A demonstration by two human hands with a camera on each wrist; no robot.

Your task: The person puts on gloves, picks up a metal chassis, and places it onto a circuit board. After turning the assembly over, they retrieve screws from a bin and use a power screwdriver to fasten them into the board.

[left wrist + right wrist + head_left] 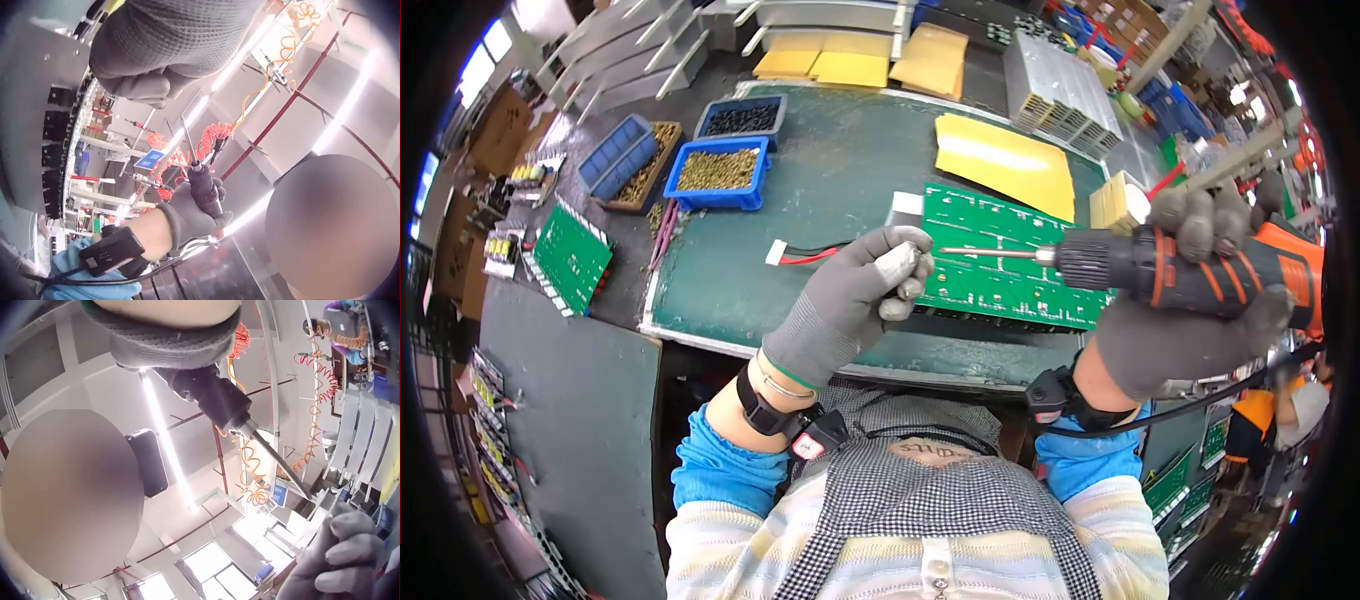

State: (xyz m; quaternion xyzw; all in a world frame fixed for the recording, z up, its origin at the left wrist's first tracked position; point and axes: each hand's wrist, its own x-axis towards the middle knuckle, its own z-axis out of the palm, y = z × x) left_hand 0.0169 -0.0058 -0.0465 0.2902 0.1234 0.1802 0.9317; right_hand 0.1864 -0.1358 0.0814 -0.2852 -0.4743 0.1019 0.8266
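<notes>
My gloved right hand [1180, 340] grips an orange-and-black power drill [1090, 262], its long thin bit [990, 252] pointing left. My gloved left hand [850, 300] is at the bit's tip, fingers curled and thumb against the forefinger. I cannot tell whether something small is pinched there. Beneath the bit lies a green circuit board [980, 212] on the bench. A white connector [776, 252] on red and black wires sticks out left of it, passing behind the left hand. In the right wrist view the bit [281, 461] slants down toward the left hand [344, 556].
Left on the bench stand a blue bin [718, 200] of brass-coloured small parts and a bin [745, 100] of black ones. Yellow sheets [1005, 165] lie behind the board. Another green board [570, 258] is at far left. Stacked metal profiles [1055, 90] stand at the back right.
</notes>
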